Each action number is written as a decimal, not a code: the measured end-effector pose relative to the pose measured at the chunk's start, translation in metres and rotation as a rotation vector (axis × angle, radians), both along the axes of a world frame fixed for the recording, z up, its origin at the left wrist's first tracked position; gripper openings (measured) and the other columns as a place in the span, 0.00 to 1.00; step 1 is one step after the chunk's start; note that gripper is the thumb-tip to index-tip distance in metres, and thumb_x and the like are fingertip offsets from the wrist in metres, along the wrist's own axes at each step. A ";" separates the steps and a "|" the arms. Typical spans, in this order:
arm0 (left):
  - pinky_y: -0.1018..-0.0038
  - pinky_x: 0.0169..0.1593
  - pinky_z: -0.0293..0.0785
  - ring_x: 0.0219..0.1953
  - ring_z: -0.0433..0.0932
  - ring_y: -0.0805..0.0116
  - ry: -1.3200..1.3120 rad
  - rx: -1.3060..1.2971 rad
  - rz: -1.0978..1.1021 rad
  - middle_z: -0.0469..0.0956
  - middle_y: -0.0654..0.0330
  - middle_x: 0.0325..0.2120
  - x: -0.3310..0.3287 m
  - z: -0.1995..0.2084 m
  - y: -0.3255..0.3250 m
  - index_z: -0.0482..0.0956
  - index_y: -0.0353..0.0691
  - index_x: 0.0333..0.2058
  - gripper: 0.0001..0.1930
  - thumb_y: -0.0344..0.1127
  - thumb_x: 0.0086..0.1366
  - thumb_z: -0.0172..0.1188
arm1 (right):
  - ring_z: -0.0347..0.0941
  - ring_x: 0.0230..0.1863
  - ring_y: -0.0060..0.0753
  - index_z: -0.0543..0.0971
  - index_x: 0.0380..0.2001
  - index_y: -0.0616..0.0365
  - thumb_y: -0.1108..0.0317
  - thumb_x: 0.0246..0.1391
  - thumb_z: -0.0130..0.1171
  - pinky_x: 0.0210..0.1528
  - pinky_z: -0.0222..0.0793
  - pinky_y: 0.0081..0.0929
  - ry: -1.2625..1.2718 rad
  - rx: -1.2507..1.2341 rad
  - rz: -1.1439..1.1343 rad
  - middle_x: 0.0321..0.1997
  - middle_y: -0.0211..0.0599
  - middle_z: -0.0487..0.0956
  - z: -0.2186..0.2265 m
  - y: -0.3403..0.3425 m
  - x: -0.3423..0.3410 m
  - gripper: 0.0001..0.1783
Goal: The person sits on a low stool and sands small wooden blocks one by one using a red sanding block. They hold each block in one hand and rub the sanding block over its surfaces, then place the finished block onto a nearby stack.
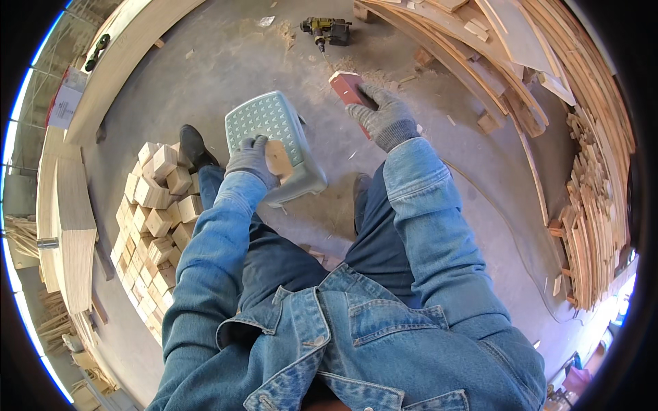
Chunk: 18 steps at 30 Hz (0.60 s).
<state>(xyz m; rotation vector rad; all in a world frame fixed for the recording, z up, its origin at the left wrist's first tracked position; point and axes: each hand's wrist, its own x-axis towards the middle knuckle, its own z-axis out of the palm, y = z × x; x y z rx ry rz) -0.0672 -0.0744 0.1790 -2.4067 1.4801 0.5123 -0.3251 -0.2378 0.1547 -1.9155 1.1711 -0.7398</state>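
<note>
A pale green plastic step stool (262, 115) with a dotted top stands on the floor between my legs. On its near right part lies a small flat piece of wood (279, 160), held down there by my gloved left hand (251, 159), its fingers bent at the wood's left side. My gloved right hand (385, 118) is raised to the right of the stool, wrapped round a reddish sanding block (348, 89) with a pale far end. The sanding block is apart from the wood. My palms and the block's underside are hidden.
Many pale cut wood blocks (147, 226) are heaped at my left. A cordless drill (326, 31) lies on the floor ahead, near sawdust. Long boards (493, 41) and stacked strips (589, 226) line the right side. A thin cable (495, 209) runs across the floor there.
</note>
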 end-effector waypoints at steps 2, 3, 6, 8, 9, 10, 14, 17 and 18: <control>0.61 0.69 0.74 0.66 0.74 0.46 0.102 -0.194 0.123 0.66 0.48 0.70 0.007 -0.017 0.004 0.62 0.44 0.74 0.60 0.53 0.42 0.83 | 0.79 0.62 0.50 0.79 0.63 0.60 0.50 0.57 0.75 0.66 0.73 0.38 0.012 0.010 -0.002 0.62 0.51 0.81 0.001 0.000 -0.003 0.36; 0.61 0.68 0.75 0.65 0.76 0.46 0.147 -0.287 0.189 0.69 0.47 0.67 0.015 -0.029 0.008 0.64 0.43 0.73 0.61 0.53 0.40 0.85 | 0.79 0.62 0.50 0.79 0.63 0.60 0.50 0.57 0.75 0.66 0.73 0.38 0.013 0.019 0.001 0.62 0.51 0.81 0.002 0.001 -0.001 0.36; 0.65 0.64 0.77 0.60 0.81 0.48 0.661 -0.536 0.454 0.81 0.51 0.53 0.054 -0.083 0.027 0.72 0.39 0.68 0.55 0.49 0.40 0.86 | 0.78 0.63 0.50 0.79 0.63 0.59 0.50 0.57 0.75 0.67 0.72 0.38 -0.086 0.048 0.029 0.62 0.52 0.81 -0.004 0.000 0.002 0.36; 0.60 0.56 0.80 0.52 0.83 0.51 1.196 -0.699 0.788 0.84 0.56 0.46 0.059 -0.118 0.038 0.78 0.41 0.62 0.40 0.43 0.50 0.83 | 0.78 0.64 0.50 0.79 0.63 0.59 0.50 0.57 0.75 0.68 0.71 0.38 -0.038 0.022 0.027 0.62 0.52 0.81 -0.003 -0.001 0.002 0.36; 0.55 0.57 0.79 0.52 0.82 0.51 1.353 -0.765 1.009 0.83 0.55 0.49 0.049 -0.126 0.043 0.77 0.43 0.63 0.38 0.42 0.53 0.81 | 0.77 0.64 0.50 0.79 0.63 0.59 0.50 0.57 0.75 0.68 0.71 0.39 -0.012 0.009 0.027 0.62 0.52 0.81 -0.002 -0.001 0.002 0.36; 0.51 0.58 0.78 0.51 0.81 0.50 1.506 -0.827 1.236 0.82 0.54 0.52 0.045 -0.132 0.046 0.76 0.44 0.63 0.37 0.41 0.56 0.80 | 0.77 0.64 0.51 0.79 0.63 0.59 0.50 0.57 0.75 0.68 0.71 0.39 -0.008 0.007 0.032 0.63 0.52 0.81 -0.002 -0.001 0.003 0.37; 0.48 0.55 0.79 0.54 0.79 0.49 1.560 -0.839 1.446 0.79 0.53 0.53 0.025 -0.117 0.040 0.75 0.49 0.63 0.37 0.42 0.57 0.81 | 0.77 0.64 0.51 0.79 0.63 0.58 0.49 0.56 0.75 0.68 0.71 0.39 0.035 0.000 0.033 0.63 0.52 0.80 -0.002 0.000 0.001 0.37; 0.46 0.52 0.81 0.51 0.80 0.45 1.523 -0.800 1.450 0.79 0.50 0.52 0.021 -0.114 0.035 0.74 0.49 0.64 0.38 0.51 0.58 0.79 | 0.77 0.64 0.51 0.79 0.63 0.58 0.49 0.56 0.75 0.68 0.71 0.40 0.066 -0.011 0.034 0.64 0.52 0.80 0.000 0.001 0.005 0.37; 0.46 0.51 0.81 0.51 0.80 0.45 1.502 -0.760 1.460 0.79 0.50 0.52 0.019 -0.109 0.033 0.74 0.49 0.64 0.38 0.53 0.58 0.78 | 0.77 0.64 0.51 0.79 0.63 0.58 0.48 0.56 0.76 0.68 0.71 0.40 0.080 -0.014 0.031 0.64 0.52 0.79 0.000 0.001 0.004 0.37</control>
